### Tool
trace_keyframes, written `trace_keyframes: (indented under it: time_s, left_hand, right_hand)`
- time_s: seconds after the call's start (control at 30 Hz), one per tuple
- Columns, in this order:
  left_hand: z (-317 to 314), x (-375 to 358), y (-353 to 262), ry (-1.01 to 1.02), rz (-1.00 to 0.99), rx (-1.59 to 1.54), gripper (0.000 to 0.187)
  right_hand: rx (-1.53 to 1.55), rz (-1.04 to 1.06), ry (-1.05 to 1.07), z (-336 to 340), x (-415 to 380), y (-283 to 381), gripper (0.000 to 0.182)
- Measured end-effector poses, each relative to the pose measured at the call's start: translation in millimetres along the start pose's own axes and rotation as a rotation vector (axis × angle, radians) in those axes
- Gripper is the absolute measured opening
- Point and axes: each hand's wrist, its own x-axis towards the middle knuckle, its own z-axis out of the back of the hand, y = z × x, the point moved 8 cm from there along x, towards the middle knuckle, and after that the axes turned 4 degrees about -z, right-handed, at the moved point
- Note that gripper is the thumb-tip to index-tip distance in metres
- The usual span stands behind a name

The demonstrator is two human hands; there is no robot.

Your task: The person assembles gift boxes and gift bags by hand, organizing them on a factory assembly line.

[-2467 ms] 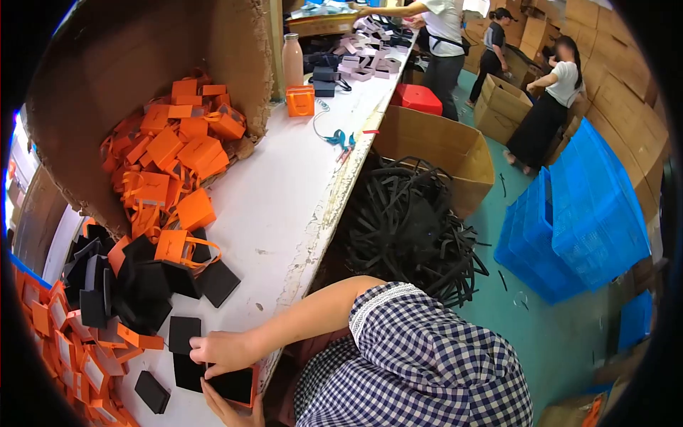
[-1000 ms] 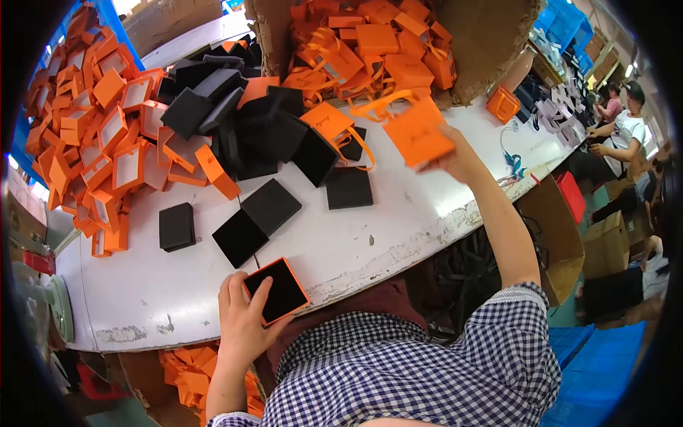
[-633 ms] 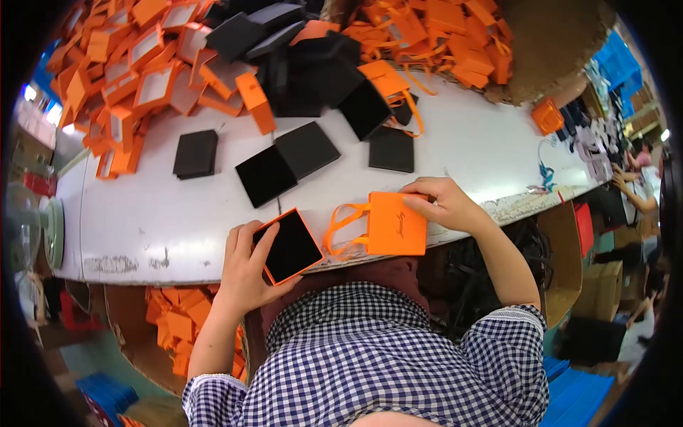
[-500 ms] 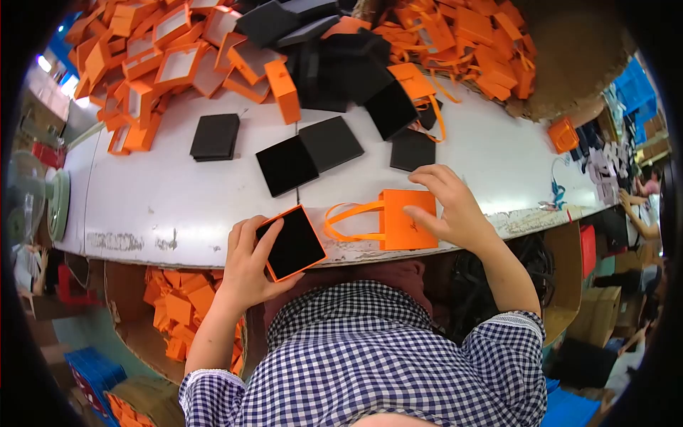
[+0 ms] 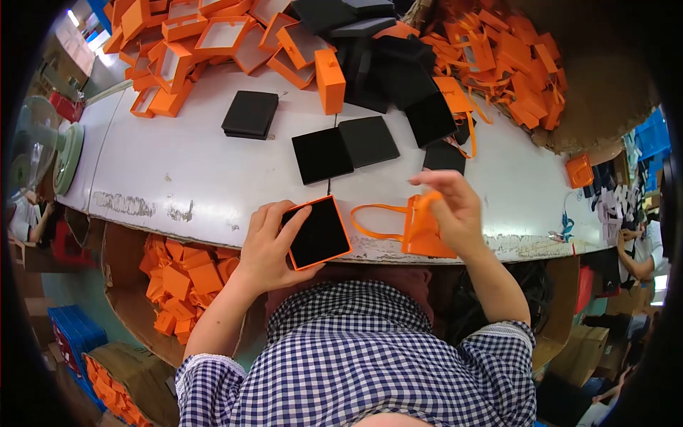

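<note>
My left hand point(image 5: 269, 245) is closed around the left side of a shallow orange box point(image 5: 347, 249) with a black padded insert point(image 5: 316, 231). Its thumb and fingers press on the rim and insert. To the right, an orange paper bag point(image 5: 425, 238) lies at the table's front edge, its ribbon handle point(image 5: 370, 208) looping left. My right hand point(image 5: 459, 210) is at the bag's upper edge, thumb against the raised front panel, which it seems to pinch. The index finger sticks out above, blurred. Beyond lie two black square pads point(image 5: 321, 156) side by side.
Orange box parts point(image 5: 224, 35) are heaped at the back left, orange bags point(image 5: 498, 60) at the back right. Black pads point(image 5: 402, 75) pile between them. A black stack point(image 5: 250, 114) sits at left. Below the table, a carton point(image 5: 128, 285) holds orange pieces; a green fan point(image 5: 69, 158) stands far left.
My right hand has curled in at the bag, and the bag's front panel has lifted and bent. The left hand still holds the box. The whole view has shifted slightly.
</note>
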Motion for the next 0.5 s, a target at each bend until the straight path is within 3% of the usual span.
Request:
trace_keyframes:
  time_s: [0.07, 0.1, 0.17, 0.2, 0.27, 0.33, 0.4, 0.5]
  left_hand:
    - [1.7, -0.7, 2.8, 0.0, 0.005, 0.005, 0.094]
    - [4.1, -1.3, 4.7, -0.03, 0.009, -0.064, 0.101]
    - [8.5, -2.5, 6.9, -0.03, 0.016, -0.157, 0.114]
    - [10.1, -4.0, 10.5, -0.028, 0.028, -0.153, 0.114]
    - [3.1, -4.2, 16.5, 0.006, 0.075, -0.252, 0.114]
    - [3.6, -12.7, 27.1, -0.094, 0.127, -0.509, 0.129]
    - [9.6, -11.3, 16.1, -0.191, 0.205, -0.929, 0.137]
    - [23.3, 6.7, -26.4, -0.077, -0.017, -0.779, 0.139]
  right_hand:
    - [-0.583, 0.489, 0.248, 3.2, -17.1, 27.6, 0.028]
    - [-0.57, 0.492, 0.267, 7.0, -25.3, 35.1, 0.028]
    - [-1.146, 0.443, 0.291, 4.1, -46.7, 37.1, 0.042]
    - [-1.139, 0.444, 0.302, 7.5, -50.6, 27.1, 0.042]
    - [-1.059, 0.203, 0.173, 34.2, -49.6, -6.8, 0.051]
    - [-1.05, 0.227, 0.15, 34.6, -48.8, -4.1, 0.058]
    - [-0.799, 0.191, 0.294, 20.0, -46.9, 0.7, 0.058]
    - [-0.672, 0.234, 0.401, -1.6, -41.8, 10.6, 0.059]
